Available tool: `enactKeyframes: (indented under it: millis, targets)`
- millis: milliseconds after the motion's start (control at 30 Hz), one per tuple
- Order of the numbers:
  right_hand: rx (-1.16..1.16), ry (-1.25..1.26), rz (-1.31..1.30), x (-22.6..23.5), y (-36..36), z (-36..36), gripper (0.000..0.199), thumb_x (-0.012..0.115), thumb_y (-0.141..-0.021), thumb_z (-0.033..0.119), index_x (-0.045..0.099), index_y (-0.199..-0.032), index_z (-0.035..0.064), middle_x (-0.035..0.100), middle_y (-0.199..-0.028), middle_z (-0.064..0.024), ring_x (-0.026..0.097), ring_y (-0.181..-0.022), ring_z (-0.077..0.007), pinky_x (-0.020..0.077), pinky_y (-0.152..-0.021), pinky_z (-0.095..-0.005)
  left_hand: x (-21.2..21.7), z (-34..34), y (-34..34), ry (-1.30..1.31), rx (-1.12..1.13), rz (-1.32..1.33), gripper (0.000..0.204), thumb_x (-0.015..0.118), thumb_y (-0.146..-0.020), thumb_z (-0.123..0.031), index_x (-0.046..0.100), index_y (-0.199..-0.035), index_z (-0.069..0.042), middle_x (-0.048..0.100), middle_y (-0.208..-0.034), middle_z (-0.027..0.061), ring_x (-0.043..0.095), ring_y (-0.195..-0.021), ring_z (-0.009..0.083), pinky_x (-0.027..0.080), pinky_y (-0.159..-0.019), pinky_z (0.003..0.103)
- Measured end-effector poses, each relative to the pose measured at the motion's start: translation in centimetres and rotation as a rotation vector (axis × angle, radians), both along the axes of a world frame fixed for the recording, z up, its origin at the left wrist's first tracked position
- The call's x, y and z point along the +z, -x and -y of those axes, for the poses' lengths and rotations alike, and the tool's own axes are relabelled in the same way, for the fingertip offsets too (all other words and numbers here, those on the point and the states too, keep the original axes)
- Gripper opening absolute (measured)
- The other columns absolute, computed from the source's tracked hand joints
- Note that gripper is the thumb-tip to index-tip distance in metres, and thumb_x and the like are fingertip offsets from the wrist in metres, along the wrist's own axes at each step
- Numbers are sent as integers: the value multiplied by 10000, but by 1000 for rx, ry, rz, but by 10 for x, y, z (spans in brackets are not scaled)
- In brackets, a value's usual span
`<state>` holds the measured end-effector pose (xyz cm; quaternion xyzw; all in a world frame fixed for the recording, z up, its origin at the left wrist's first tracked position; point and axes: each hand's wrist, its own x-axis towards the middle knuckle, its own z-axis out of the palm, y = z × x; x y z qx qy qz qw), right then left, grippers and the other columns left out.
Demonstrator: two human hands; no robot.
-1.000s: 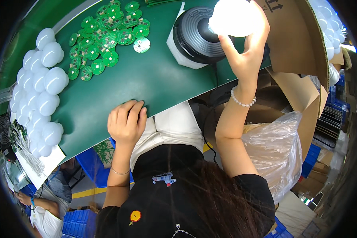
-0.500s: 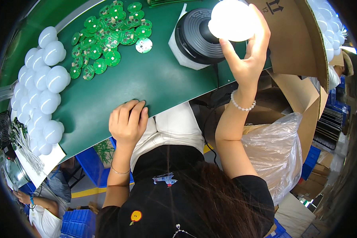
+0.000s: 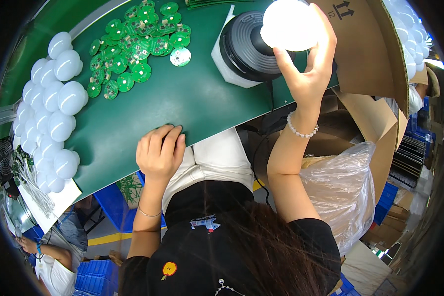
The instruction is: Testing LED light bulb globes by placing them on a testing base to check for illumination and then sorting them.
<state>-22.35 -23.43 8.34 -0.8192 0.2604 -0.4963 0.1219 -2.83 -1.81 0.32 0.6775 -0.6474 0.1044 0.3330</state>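
My right hand point(image 3: 308, 74) grips a glowing white light bulb point(image 3: 290, 25), thumb on the near side and fingers around its right side. The bulb is over a black round stand with ringed ridges point(image 3: 251, 47), which sits on a white foam pad point(image 3: 232, 75). Glare hides the bulb's detail, and where it meets the stand cannot be made out. My left hand point(image 3: 159, 150) rests at the near edge of the green table point(image 3: 133, 116), fingers curled together with nothing seen in them. Beyond it lies a pile of round green circuit boards point(image 3: 138, 47), with one paler board point(image 3: 180, 57) at its right.
Several white bulb domes point(image 3: 59, 111) are stacked along the table's left side. A tall cardboard box point(image 3: 367, 54) stands at the right, and clear plastic wrap point(image 3: 340, 187) fills an open carton below it. A black cable point(image 3: 271, 98) hangs from the stand. Another person's arm point(image 3: 54, 251) shows at lower left.
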Motion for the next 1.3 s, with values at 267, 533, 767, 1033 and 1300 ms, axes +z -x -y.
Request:
enactKeyframes:
  millis: [267, 533, 767, 1033, 1300]
  targets:
    - [-7, 23, -23, 7, -4, 4, 674, 744, -703, 50, 473, -1310, -57, 491, -1351, -224, 483, -1246, -319, 374, -1044, -393, -1, 0, 0, 2, -2, 5, 107, 719, -745, -118, 697, -848, -98, 650, -874, 24, 603, -762, 214, 480, -670, 322]
    - [-61, 60, -57, 4, -4, 12, 668, 782, -666, 64, 509, -1266, -46, 521, -1296, -214, 508, -1195, -329, 388, -1018, -395, -3, 0, -2, 17, 1, 36, 151, 729, -715, -134, 700, -863, -129, 643, -877, -5, 599, -756, 180, 468, -655, 307]
    - [-32, -28, 37, -8, 8, 8, 694, 757, -736, 27, 437, -1349, -32, 395, -1345, -153, 451, -1262, -258, 396, -1068, -377, -3, 0, -1, 19, 3, 39, 150, 732, -716, -142, 701, -862, -132, 641, -875, -9, 600, -759, 176, 465, -649, 304]
    - [-206, 225, -128, 6, 9, -3, 675, 786, -696, 60, 474, -1288, -29, 444, -1269, -161, 484, -1188, -292, 411, -1013, -389, -2, 0, -1, 13, -1, 42, 146, 731, -715, -144, 700, -858, -133, 640, -881, -8, 598, -755, 176, 465, -647, 304]
    - [-72, 63, -73, 5, 0, 10, 695, 778, -704, 45, 453, -1313, -32, 425, -1297, -161, 471, -1216, -288, 414, -1021, -385, -1, 1, -1, 7, 1, 34, 147, 729, -715, -140, 701, -859, -133, 639, -882, -7, 593, -751, 182, 467, -652, 306]
